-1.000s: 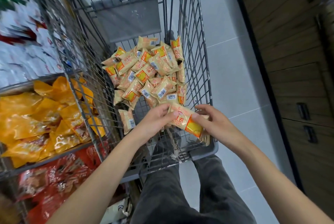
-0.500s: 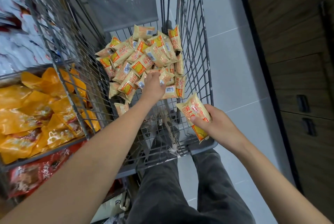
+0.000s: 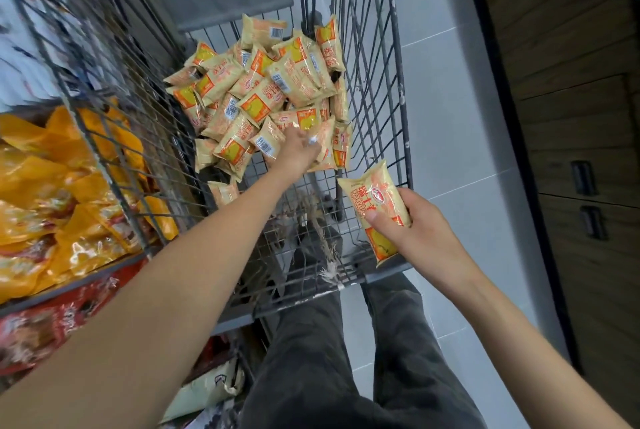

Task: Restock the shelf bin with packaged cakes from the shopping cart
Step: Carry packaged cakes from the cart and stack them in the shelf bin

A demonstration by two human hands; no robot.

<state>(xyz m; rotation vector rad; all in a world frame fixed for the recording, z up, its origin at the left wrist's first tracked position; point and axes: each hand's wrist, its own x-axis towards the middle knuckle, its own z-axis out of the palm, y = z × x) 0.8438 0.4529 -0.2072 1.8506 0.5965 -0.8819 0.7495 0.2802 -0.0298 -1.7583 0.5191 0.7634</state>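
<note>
At the far left a wire shelf bin point(image 3: 104, 165) holds crumpled orange and yellow packets point(image 3: 52, 193), and beneath it sits a lower shelf of red packets point(image 3: 45, 321). Just to the right stands the grey wire shopping cart point(image 3: 374, 89), with a heap of packaged cakes point(image 3: 263, 96) piled against its far end. The left hand point(image 3: 298, 151) reaches into the cart and rests on the near edge of that heap, its fingers among the wrappers; whether they have closed round a packet cannot be told. Further right, above the cart's near right corner, the right hand point(image 3: 415, 228) grips a single cake packet point(image 3: 375, 207), thumb pressed on its front, the packet tilted. Dark trouser legs point(image 3: 311, 359) show below, over a pale tiled floor point(image 3: 450, 117), beside a dark wooden cabinet point(image 3: 571, 117).
</note>
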